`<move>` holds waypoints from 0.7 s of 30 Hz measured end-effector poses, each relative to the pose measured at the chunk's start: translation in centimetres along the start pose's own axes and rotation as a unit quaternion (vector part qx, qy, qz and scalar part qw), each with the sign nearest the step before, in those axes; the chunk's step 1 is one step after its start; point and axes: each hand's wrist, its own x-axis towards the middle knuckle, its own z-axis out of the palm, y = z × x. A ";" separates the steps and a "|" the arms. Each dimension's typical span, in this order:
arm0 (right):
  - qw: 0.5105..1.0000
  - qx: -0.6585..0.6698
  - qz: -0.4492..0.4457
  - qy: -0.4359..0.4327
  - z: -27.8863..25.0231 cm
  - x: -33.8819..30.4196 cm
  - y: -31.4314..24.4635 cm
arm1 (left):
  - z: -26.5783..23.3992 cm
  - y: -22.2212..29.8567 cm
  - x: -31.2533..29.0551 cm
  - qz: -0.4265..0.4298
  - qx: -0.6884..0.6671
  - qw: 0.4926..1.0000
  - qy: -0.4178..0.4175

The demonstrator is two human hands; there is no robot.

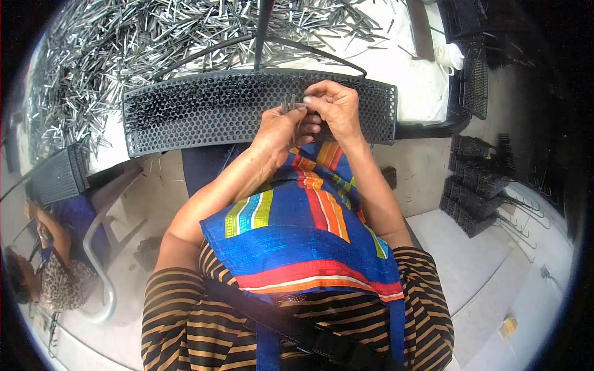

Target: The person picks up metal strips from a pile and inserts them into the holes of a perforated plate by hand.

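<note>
A black perforated rack [204, 133] with rows of round holes lies across the near edge of the table. Small dark pins fill many holes on its left and upper part, while the lower rows show bare holes. Over the rack's middle, my left hand [283, 128] is closed around a bunch of short thin metal pins [288, 104] whose ends stick up past the thumb. My right hand [336, 110] is beside it, thumb and forefinger pinched together at the bunch. What that pinch holds is too small to make out.
A large heap of loose metal pins [154, 37] spreads over the white table top behind the rack. A white cup [450, 57] stands at the right. Stacked black racks with hooks [476, 185] rest lower right. Another person [65, 278] works at the left beside another rack [52, 176].
</note>
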 end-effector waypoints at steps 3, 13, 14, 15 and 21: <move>0.991 0.051 -0.055 0.113 -1.0 0.4 0.6 | 0.0 -0.2 0.4 0.009 0.017 1.000 0.006; 0.881 -0.299 -0.305 0.203 -0.8 1.9 0.2 | 0.9 -0.2 0.0 0.029 0.051 0.998 0.015; 0.867 -0.337 -0.315 0.189 -0.8 1.7 0.3 | 0.9 -0.2 0.0 0.027 0.025 0.999 0.009; 0.852 -0.373 -0.325 0.173 -0.7 1.6 0.2 | 0.8 -0.2 0.0 0.027 0.025 0.999 0.009; 0.968 -0.180 -0.147 0.091 -0.9 -0.2 -0.4 | 0.8 -0.1 0.1 0.025 0.007 0.999 -0.035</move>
